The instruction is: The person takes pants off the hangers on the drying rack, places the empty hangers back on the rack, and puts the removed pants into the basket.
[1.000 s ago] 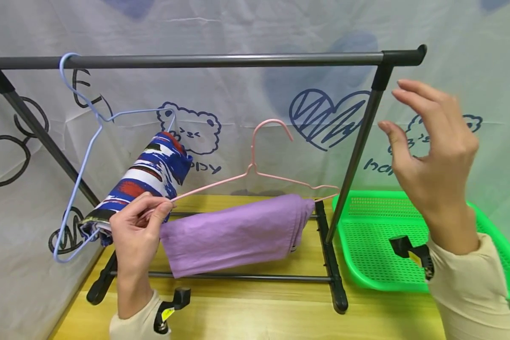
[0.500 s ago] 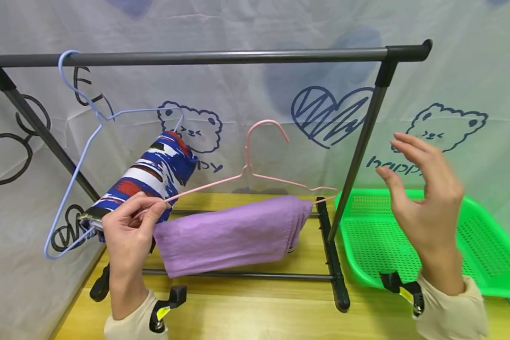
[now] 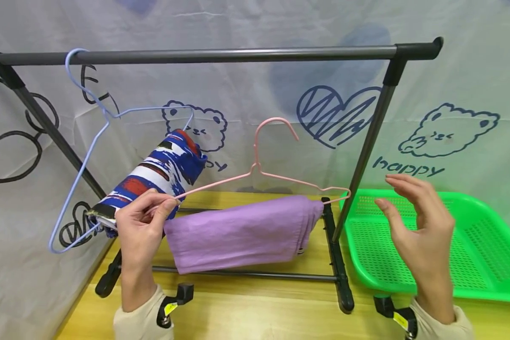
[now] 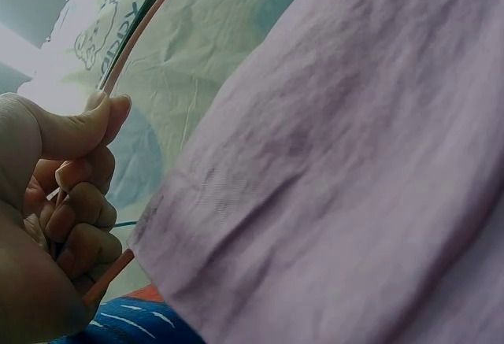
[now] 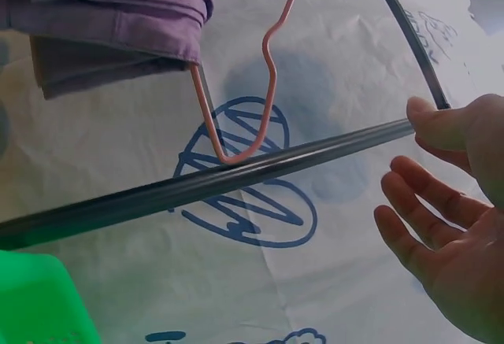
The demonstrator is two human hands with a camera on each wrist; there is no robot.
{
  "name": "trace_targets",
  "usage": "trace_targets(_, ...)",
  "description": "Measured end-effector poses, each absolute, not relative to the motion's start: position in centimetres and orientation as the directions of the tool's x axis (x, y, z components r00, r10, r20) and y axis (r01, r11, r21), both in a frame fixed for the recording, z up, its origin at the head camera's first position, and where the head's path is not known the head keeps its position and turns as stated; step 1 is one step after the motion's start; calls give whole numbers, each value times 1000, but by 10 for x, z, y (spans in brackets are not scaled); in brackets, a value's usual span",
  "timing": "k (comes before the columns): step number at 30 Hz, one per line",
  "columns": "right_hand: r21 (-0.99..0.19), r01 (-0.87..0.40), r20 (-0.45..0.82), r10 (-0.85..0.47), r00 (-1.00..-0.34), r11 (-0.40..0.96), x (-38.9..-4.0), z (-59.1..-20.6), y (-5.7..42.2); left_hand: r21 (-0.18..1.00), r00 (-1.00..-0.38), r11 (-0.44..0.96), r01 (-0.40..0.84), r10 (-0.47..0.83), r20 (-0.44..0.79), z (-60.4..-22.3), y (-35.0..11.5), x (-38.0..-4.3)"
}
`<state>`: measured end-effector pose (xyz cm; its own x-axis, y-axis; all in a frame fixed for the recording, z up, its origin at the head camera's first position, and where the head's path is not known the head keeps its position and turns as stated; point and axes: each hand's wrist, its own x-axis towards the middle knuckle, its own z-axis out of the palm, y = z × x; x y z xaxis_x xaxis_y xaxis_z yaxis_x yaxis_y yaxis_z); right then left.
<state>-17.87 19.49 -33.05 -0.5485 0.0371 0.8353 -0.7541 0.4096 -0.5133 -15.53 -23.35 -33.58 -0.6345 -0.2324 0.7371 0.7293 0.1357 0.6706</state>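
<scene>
My left hand [image 3: 142,231] pinches the left end of a pink clothes hanger [image 3: 276,175], thumb against the bent fingers. Over the hanger's lower bar hangs a folded purple cloth [image 3: 242,236], its left edge just right of the hand. The hanger's hook points up, below the top rail and free of it. In the right wrist view the hanger's far corner overlaps a dark post of the rack. My right hand [image 3: 425,231] holds nothing; its fingers and thumb are spread apart in front of the green basket [image 3: 488,236].
A black garment rack [image 3: 238,55] stands on the wooden table [image 3: 246,311]. From its rail at left hangs a blue hanger [image 3: 82,163] carrying a folded blue, white and red striped cloth [image 3: 153,177], just behind my left hand. A white curtain with drawings [image 3: 238,23] hangs behind.
My right hand has come down from beside the rack's upper right corner to in front of the green basket. The left hand keeps its pinch on the pink hanger, nearly still.
</scene>
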Motion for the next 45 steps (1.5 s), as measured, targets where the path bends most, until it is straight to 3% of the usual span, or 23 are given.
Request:
trace_targets(27,-463,-777,753,-274,-599,426,-176,-355,164,694,-669,77,716,-207,714,-341,-219,-163)
trace_targets(35,-468,-752,653,-391,-648,464,-178,-362,153,706,-682,131,696,-184,708,-339,-213,-162)
trace_targets(45,-439,-725,578,-450,-680,531,-180,-370,142,690,-673,100,717,-158,722,-339,-208,-161)
